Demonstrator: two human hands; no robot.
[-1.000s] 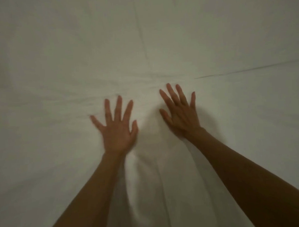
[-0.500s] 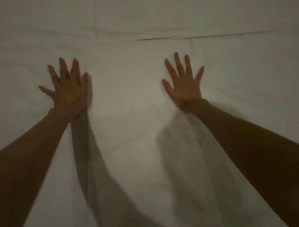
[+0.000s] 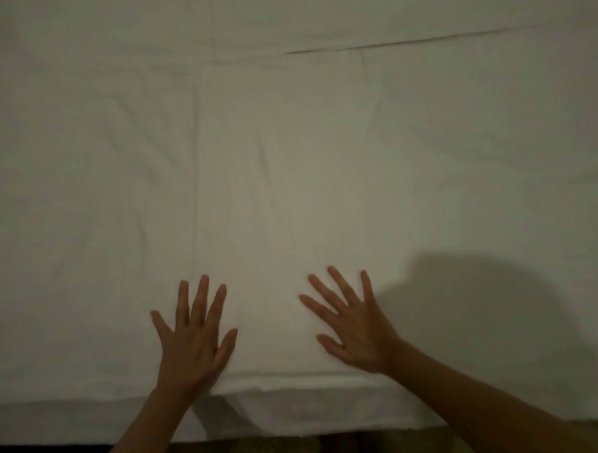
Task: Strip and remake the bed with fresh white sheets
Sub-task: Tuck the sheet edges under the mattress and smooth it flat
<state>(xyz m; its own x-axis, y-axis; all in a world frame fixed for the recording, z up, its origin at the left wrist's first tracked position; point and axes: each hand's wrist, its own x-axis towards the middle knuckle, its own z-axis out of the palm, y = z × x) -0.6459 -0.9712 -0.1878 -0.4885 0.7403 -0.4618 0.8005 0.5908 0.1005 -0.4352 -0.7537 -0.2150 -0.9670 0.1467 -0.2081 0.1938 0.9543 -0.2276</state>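
white sheet (image 3: 287, 158) lies flat, open ahead, low creases only

A single wide-angle camera, worn on the person's head, looks forward and steeply down onto the bed (image 3: 93, 420). It sits close above the bed's near edge, facing across the white sheet (image 3: 287, 158) toward the far side. The sheet fills nearly the whole view. Below the near edge, a thin strip of floor (image 3: 300, 452) shows. No second view exists.
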